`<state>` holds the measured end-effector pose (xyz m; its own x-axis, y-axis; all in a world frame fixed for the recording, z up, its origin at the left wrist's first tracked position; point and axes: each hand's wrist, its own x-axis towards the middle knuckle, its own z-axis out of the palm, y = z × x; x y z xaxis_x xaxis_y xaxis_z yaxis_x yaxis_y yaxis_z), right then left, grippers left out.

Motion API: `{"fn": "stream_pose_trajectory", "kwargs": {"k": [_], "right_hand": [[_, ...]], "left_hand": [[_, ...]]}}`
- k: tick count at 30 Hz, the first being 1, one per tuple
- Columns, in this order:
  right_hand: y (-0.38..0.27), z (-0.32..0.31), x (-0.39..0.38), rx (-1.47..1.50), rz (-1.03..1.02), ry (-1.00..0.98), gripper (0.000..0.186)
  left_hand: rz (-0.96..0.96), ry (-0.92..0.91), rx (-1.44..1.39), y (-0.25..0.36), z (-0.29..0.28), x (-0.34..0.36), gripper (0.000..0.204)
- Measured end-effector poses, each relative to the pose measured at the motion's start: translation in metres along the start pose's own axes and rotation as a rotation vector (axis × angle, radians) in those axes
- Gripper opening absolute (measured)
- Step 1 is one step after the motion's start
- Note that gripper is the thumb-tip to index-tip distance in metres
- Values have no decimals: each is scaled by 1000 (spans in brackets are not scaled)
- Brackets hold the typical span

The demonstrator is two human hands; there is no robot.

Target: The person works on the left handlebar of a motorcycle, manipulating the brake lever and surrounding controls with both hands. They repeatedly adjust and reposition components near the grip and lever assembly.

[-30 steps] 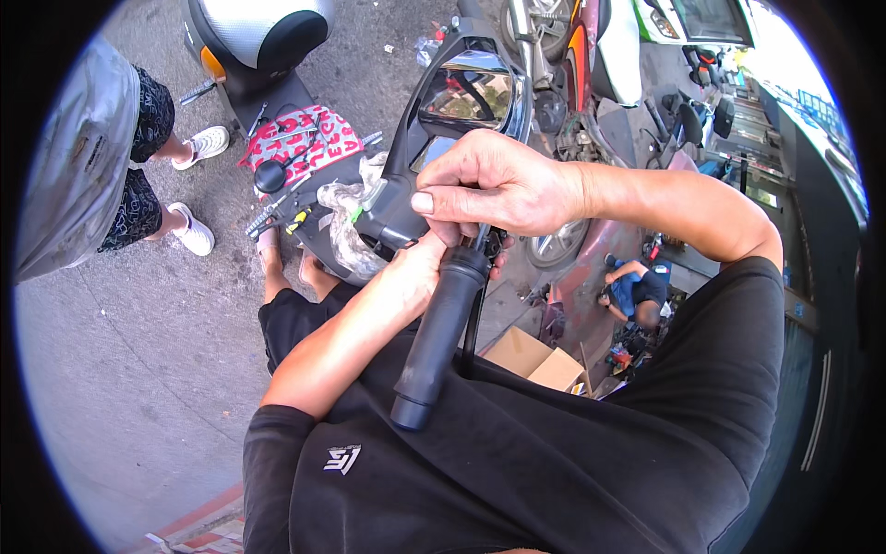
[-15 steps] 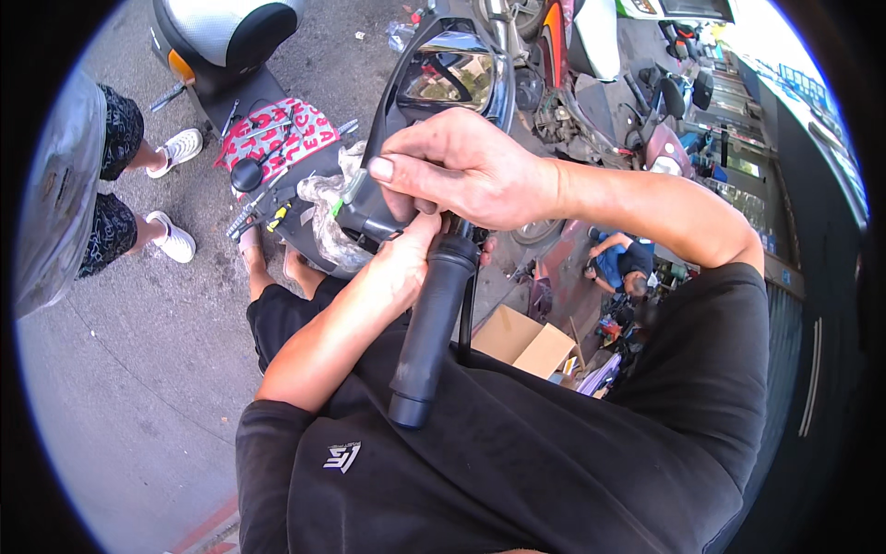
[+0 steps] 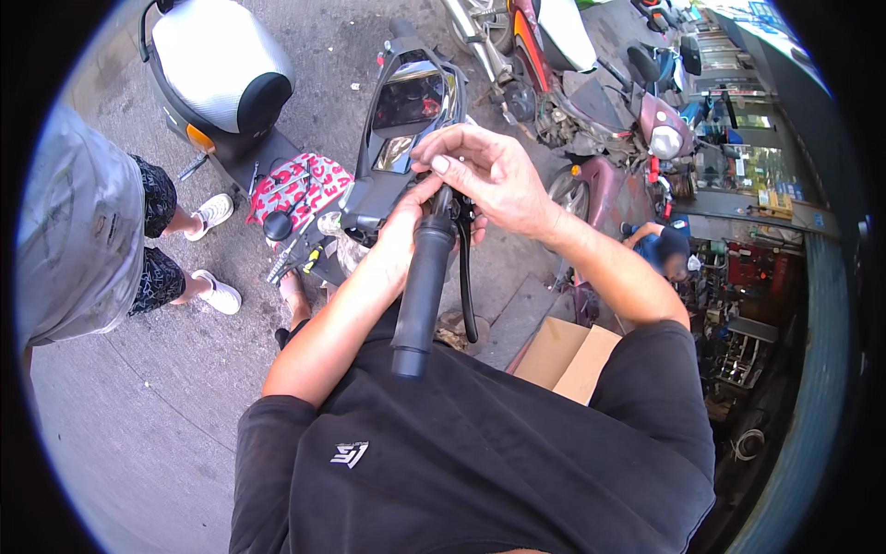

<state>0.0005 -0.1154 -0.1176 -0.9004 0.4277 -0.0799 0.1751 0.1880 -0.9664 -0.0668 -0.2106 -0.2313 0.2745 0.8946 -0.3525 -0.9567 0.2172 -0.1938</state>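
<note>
A black rubber handlebar grip [image 3: 425, 286] points toward me, with a black brake lever [image 3: 467, 291] along its right side. My left hand [image 3: 406, 226] closes round the handlebar at the inner end of the grip; fingertips show on the far side of the bar. Just above it, my right hand [image 3: 503, 180] is bent with thumb and forefinger close together over the same spot. Anything between those fingers is too small or hidden to make out. Beyond my hands rises the dark scooter front panel [image 3: 411, 106] with its glossy display.
At the left stands a person in patterned shorts [image 3: 157, 194], beside a scooter with a silver seat [image 3: 217, 60]. A red-and-white cloth [image 3: 300, 189] lies on its footboard. An open cardboard box [image 3: 563, 355] sits at right. Parked motorcycles [image 3: 572, 102] and a crouching person [image 3: 660, 249] are farther off.
My right hand has lowered and its fingers have loosened from a tighter curl. The left hand stays at the grip's inner end. The brake lever shows more fully as the view has shifted.
</note>
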Motion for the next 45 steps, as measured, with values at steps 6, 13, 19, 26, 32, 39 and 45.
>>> {"fn": "stream_pose_trajectory", "kwargs": {"k": [6, 13, 19, 26, 32, 39, 45], "right_hand": [[-3, 3, -10, -707, -224, 175, 15], [-2, 13, -4, -589, -117, 192, 23], [4, 10, -8, -211, 224, 313, 27], [25, 10, -19, -179, 251, 350, 27], [27, 7, -17, -197, 259, 349, 27], [23, -12, -11, -239, 313, 199, 27], [12, -22, 12, -382, 395, 27, 29]], "left_hand": [[49, 5, 51, 5, -13, 1, 37], [252, 193, 145, -2, -12, 0, 29], [198, 239, 93, 0, -14, 2, 28], [256, 117, 66, -3, -15, 2, 25], [461, 110, 212, -8, -14, -7, 25], [421, 5, 148, -9, -10, -8, 25], [449, 41, 116, -8, -17, 1, 24]]}}
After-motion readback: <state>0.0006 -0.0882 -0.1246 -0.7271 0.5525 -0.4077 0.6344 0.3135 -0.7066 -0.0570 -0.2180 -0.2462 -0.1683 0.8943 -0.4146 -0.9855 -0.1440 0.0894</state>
